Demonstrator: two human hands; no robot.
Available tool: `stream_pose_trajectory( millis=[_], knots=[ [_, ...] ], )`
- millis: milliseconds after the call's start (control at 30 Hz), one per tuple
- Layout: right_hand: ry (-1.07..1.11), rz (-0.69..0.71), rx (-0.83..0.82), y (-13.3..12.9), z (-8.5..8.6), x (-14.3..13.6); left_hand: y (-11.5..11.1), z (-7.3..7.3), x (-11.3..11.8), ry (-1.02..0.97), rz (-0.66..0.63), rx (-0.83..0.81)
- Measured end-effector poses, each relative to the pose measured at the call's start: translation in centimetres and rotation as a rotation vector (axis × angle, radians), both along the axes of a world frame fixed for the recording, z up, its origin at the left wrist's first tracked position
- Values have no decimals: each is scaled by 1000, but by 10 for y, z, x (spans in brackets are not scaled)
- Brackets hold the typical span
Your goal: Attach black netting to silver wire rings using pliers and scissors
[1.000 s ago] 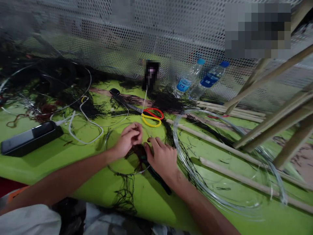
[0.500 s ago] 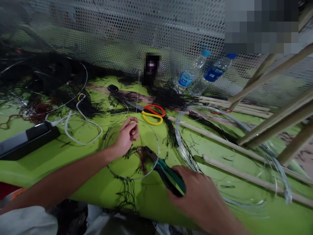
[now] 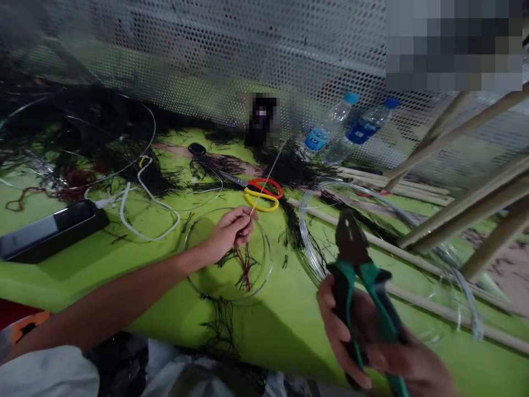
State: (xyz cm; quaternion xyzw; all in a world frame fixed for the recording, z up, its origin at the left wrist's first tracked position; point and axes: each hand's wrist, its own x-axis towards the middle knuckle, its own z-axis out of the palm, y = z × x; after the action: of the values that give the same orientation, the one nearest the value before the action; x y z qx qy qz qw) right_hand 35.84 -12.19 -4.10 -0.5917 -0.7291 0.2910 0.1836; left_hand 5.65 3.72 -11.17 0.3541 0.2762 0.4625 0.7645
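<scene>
My left hand (image 3: 233,234) pinches a thin pale wire (image 3: 269,175) whose free end slants up and right. A thin wire ring (image 3: 271,258) lies around and beneath this hand, black threads (image 3: 223,320) trailing off its near side. Dark red threads (image 3: 247,270) show just below my fingers. At the right, my right hand (image 3: 372,336) is wrapped round green-and-black pliers (image 3: 352,248), apart from the wire. The plier jaws point up, with handles slightly spread. Scissors (image 3: 264,193) with one red and one yellow handle lie beyond my left hand.
A coil of clear strand (image 3: 306,237) and wooden sticks (image 3: 397,248) lie at the right. Two water bottles (image 3: 318,135) stand by a perforated metal panel (image 3: 198,60). To the left are a black box-shaped device (image 3: 53,231), a white cable (image 3: 151,238) and black fibre heaps (image 3: 103,116).
My right hand has drawn the pliers away from the ring to the right and turned their jaws upward. The wire in my left hand now leans right instead of standing nearly straight.
</scene>
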Motion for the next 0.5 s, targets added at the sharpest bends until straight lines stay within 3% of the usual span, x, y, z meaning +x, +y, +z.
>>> stream_pose_trajectory(
  millis=[100,133,200,300,500],
  knots=[
    [669,50,-543,29,3,-29,-2,2,-1,-26,-119,-11],
    [780,37,-602,42,5,-34,-3,2,-1,-37,-149,-15],
    [884,73,-584,66,10,-38,-4,4,-1,-59,-201,-24],
    [848,24,-430,91,17,-37,-5,7,-2,-90,-272,-50],
    [479,-265,-201,93,19,-36,-9,7,-6,-153,-430,-98]
  ],
)
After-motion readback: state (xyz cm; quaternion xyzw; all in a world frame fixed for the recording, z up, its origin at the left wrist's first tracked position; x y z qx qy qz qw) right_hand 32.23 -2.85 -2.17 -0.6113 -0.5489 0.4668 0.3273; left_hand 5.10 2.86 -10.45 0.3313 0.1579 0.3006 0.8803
